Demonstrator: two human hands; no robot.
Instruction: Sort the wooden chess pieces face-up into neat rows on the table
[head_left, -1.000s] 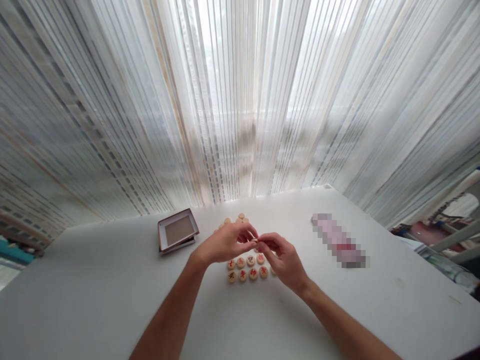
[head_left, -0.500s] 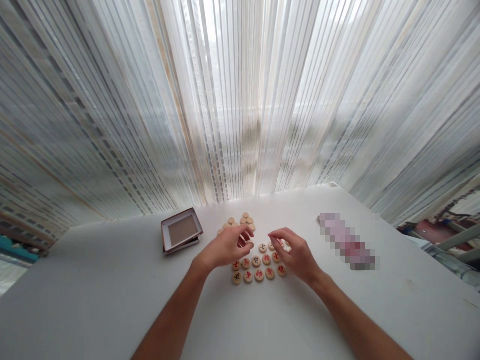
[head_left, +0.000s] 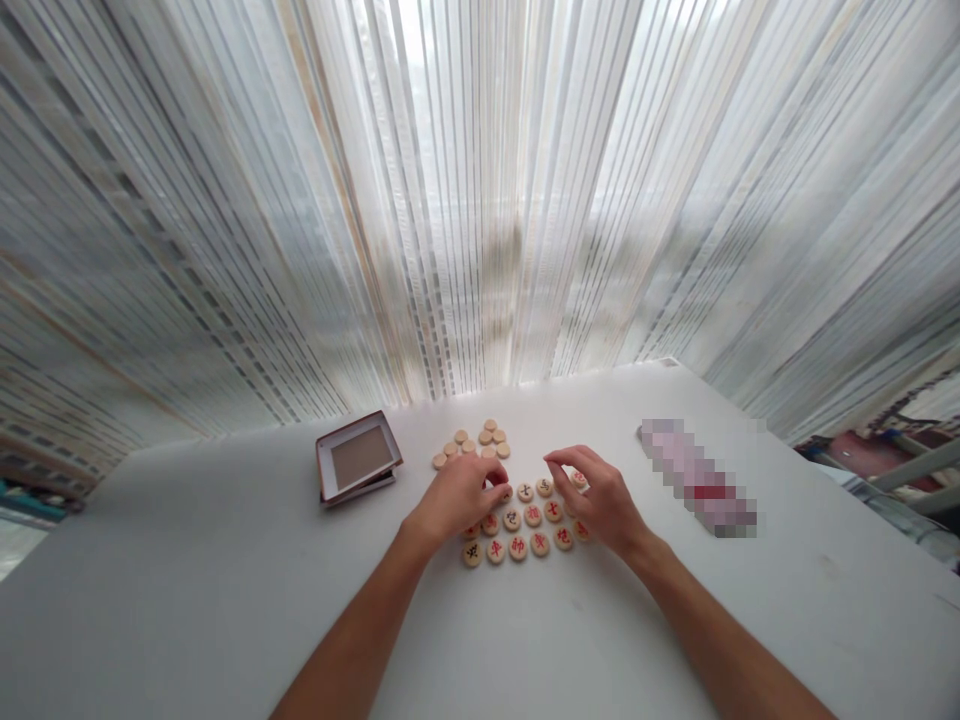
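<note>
Round wooden Chinese chess pieces [head_left: 517,548] lie face up in rows on the white table, with red and black characters. My left hand [head_left: 466,490] is at the left end of the back row. Its thumb and fingers are pinched on a chess piece [head_left: 508,494], which they partly hide. Over the right end of the rows hovers my right hand [head_left: 600,500]. Its thumb and index fingertips are close together, loosely curved, with no piece visible between them. Under and behind that hand, some pieces are partly covered, including a red-marked one [head_left: 579,479].
Several blank-side-up pieces [head_left: 491,437] are grouped behind my left hand. An open shallow box [head_left: 360,455] stands at the back left, stacked on another part. A pixelated pinkish item [head_left: 697,480] lies to the right. Striped curtains [head_left: 480,200] hang along the table's far edge.
My left fingers have closed and lowered at the back row's left end. My right hand has shifted slightly right and up, uncovering a black-marked piece. The view has moved slightly.
</note>
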